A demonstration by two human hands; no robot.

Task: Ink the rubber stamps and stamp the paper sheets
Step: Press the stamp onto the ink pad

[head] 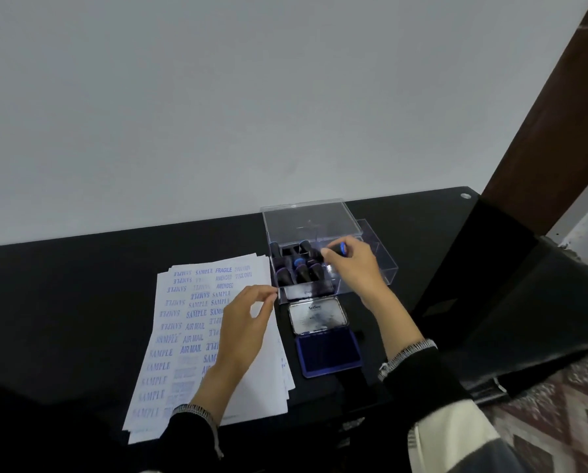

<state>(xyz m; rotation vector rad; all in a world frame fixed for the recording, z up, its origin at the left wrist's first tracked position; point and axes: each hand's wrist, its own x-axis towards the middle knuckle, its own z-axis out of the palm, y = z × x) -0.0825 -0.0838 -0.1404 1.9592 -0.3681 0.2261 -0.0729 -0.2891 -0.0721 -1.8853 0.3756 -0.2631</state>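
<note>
head view: your hands at work
right hand (pixel 355 264): pinching a stamp (pixel 335 250) over the box (pixel 381 264)
left hand (pixel 248 322): fingers loosely curled, holding nothing, over the paper sheets (pixel 183 336)
tip: press it squarely on the ink pad (pixel 328 353)

One ink pad (pixel 326 355), one clear box (pixel 323 247), two hands (pixel 248 322).

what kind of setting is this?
Probably a home or small office desk set up for stamping: a black table against a plain wall, a clear plastic box of rubber stamps, an open blue ink pad, and stamped paper sheets.
</note>
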